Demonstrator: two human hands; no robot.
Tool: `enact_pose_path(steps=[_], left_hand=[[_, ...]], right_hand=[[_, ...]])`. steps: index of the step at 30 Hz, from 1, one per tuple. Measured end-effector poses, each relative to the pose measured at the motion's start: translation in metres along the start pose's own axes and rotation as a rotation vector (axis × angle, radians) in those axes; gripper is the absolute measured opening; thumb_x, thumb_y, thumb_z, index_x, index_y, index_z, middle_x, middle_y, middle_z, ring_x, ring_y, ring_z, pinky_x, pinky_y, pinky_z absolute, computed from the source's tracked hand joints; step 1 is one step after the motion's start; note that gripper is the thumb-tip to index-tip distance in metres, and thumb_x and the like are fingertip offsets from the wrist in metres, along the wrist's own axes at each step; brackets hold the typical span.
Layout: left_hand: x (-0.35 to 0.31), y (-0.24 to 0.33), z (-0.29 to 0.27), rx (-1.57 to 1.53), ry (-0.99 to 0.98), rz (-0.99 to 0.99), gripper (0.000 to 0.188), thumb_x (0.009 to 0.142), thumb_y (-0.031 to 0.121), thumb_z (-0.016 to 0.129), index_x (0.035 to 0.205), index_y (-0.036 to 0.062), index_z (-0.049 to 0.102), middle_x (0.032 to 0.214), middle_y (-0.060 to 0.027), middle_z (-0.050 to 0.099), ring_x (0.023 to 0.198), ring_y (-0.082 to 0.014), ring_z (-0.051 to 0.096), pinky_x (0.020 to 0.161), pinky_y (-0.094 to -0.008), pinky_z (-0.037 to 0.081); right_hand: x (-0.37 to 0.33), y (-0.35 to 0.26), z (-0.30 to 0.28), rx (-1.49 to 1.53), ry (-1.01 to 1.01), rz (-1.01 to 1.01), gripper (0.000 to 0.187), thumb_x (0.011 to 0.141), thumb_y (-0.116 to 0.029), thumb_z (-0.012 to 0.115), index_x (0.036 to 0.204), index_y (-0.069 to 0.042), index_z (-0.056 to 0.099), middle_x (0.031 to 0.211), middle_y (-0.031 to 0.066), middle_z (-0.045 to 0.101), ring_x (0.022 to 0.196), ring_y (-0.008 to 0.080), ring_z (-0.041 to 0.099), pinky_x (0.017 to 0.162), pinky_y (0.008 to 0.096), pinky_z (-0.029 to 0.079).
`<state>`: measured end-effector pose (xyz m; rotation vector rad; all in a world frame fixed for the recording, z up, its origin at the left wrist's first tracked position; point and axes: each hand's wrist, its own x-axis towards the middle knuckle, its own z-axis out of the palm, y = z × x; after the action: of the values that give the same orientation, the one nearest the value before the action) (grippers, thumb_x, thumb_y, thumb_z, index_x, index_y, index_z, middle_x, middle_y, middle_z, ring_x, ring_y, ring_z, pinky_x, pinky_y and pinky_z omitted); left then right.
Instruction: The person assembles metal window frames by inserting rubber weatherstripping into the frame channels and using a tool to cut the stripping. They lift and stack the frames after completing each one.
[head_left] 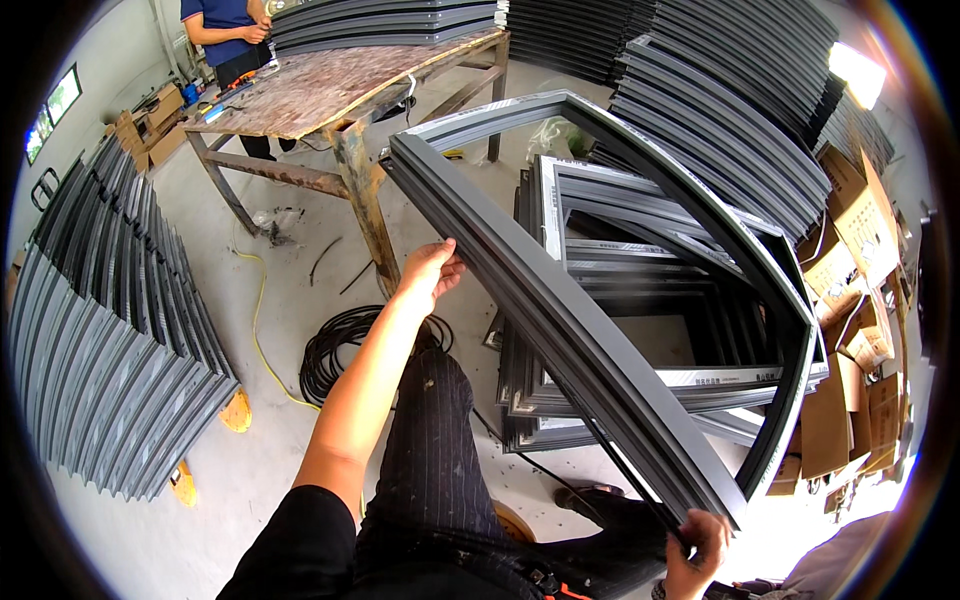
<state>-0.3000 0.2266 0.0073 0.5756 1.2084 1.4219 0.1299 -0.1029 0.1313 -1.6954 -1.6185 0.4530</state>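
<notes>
A dark grey window frame is held tilted in front of me, its long near side running from upper left to lower right. My left hand is closed at the outer edge of that side, toward its upper end. At the lower right corner my right hand grips the frame with fingers curled round the profile. A thin black strip runs along the frame's underside to the right hand. Behind and below it, a stack of similar frames with white-taped faces is partly covered by the held one.
A worn worktable stands at the far left, with a person behind it. Stacked frames fill the left side; more profiles rise at the back right. Coiled black cable and a yellow cord lie on the floor. Cardboard boxes line the right.
</notes>
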Motion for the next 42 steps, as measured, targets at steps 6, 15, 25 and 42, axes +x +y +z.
enact_pose_path(steps=[6,15,25,42], left_hand=[[0.010,-0.001,0.005,0.060,0.017,0.053,0.027,0.091,0.026,0.067,0.095,-0.0001,0.062,0.079,-0.0061,0.064,0.065,-0.0140,0.063,0.055,-0.0248,0.053],[-0.001,0.006,-0.001,0.088,0.043,0.053,0.029,0.089,0.029,0.070,0.095,0.0027,0.059,0.078,-0.0052,0.063,0.068,-0.0142,0.064,0.059,-0.0265,0.054],[-0.006,-0.003,-0.005,0.096,-0.170,-0.041,0.031,0.088,0.032,0.072,0.094,0.0042,0.060,0.077,-0.0063,0.065,0.068,-0.0159,0.065,0.060,-0.0285,0.055],[-0.093,-0.040,0.054,0.206,-0.441,-0.189,0.049,0.088,0.051,0.065,0.097,0.0030,0.059,0.082,-0.0099,0.067,0.072,-0.0136,0.065,0.059,-0.0221,0.053]], right_hand=[[-0.021,0.024,-0.047,0.104,-0.131,0.342,0.036,0.082,0.001,0.071,0.115,-0.001,0.057,0.093,0.0064,0.060,0.079,0.0131,0.057,0.066,0.0265,0.048],[-0.010,-0.009,-0.109,-0.323,0.375,-0.071,0.013,0.077,0.004,0.074,0.088,0.005,0.067,0.075,0.0098,0.063,0.065,0.0168,0.059,0.058,0.0278,0.049],[-0.029,0.069,-0.109,0.258,-0.002,0.293,0.024,0.089,-0.024,0.067,0.084,-0.001,0.061,0.064,-0.0043,0.045,0.053,0.0039,0.032,0.048,0.0224,0.022],[-0.013,0.121,-0.086,0.272,0.133,0.249,0.029,0.092,-0.026,0.065,0.079,-0.002,0.056,0.058,-0.0012,0.046,0.043,0.0044,0.040,0.038,0.0193,0.028]])
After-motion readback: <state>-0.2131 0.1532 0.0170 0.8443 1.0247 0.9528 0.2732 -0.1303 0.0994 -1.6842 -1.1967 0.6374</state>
